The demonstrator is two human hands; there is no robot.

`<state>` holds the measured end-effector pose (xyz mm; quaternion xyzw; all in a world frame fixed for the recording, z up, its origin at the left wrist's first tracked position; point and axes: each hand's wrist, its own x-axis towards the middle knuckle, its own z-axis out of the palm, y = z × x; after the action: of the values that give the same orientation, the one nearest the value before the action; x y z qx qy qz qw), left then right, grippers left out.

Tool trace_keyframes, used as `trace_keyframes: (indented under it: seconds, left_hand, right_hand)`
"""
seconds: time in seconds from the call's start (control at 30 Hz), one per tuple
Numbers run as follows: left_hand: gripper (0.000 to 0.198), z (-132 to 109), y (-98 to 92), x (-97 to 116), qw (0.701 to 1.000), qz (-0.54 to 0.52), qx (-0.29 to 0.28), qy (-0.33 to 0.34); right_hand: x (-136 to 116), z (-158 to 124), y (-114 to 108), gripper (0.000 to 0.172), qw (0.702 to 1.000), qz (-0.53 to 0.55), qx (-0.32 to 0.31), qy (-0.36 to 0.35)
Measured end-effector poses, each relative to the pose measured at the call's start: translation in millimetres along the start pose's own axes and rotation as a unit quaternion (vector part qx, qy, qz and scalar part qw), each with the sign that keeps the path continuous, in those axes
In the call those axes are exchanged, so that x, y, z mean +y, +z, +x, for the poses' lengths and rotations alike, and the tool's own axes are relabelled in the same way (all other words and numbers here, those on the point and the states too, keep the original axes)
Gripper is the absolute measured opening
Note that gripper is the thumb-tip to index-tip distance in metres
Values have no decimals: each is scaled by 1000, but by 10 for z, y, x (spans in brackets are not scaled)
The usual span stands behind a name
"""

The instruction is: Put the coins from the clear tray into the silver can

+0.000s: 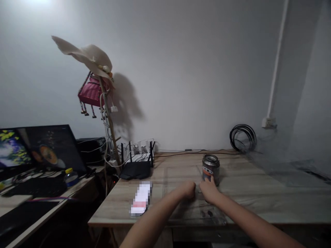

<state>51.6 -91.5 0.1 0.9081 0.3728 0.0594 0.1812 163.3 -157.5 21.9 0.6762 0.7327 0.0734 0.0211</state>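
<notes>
My left hand (190, 190) is closed in a fist above the table (116, 206). My right hand (209, 190) is closed too, its thumb raised, just to the right of the left one. Whatever the fingers hold, if anything, is too small or hidden to make out. A metal can (210, 162) with a printed label stands upright right behind my right hand, which covers part of its lower front. Clear, shiny plastic (213, 217) lies under and in front of my hands, dark marks showing on it.
A phone (141, 198) with a lit screen lies left of my arms. Behind it stand a black router (136, 170) and a pole with a hat (90, 57) and a pink bag (90, 91). Coiled black cable (243, 137) leans on the wall. Monitors (55, 150) stand on the left desk.
</notes>
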Motion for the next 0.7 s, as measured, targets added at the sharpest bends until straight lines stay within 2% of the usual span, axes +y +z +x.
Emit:
trace_keyframes:
  seconds: [0.13,0.23,0.37,0.5,0.6,0.7]
  left_hand:
    - [5,-69,-76,-131,994,-103,9,-22]
    - [3,-63,-169,-257,978,-203,14,-46]
    - [7,16,-322,-394,937,-337,56,-79]
    - [15,50,-415,-535,884,-447,107,-86]
    - [22,18,-402,-660,852,-501,129,-80]
    - [29,-15,-349,-751,832,-532,138,-77]
  right_hand:
    - [10,20,1,25,998,-25,60,-20]
    - [22,77,21,24,999,-21,42,-18]
    - [22,139,39,24,999,-13,31,-5]
    - [-17,118,37,17,999,-4,32,7]
    - [46,119,-111,12,995,65,71,0]
    - [291,213,-456,23,984,112,141,15]
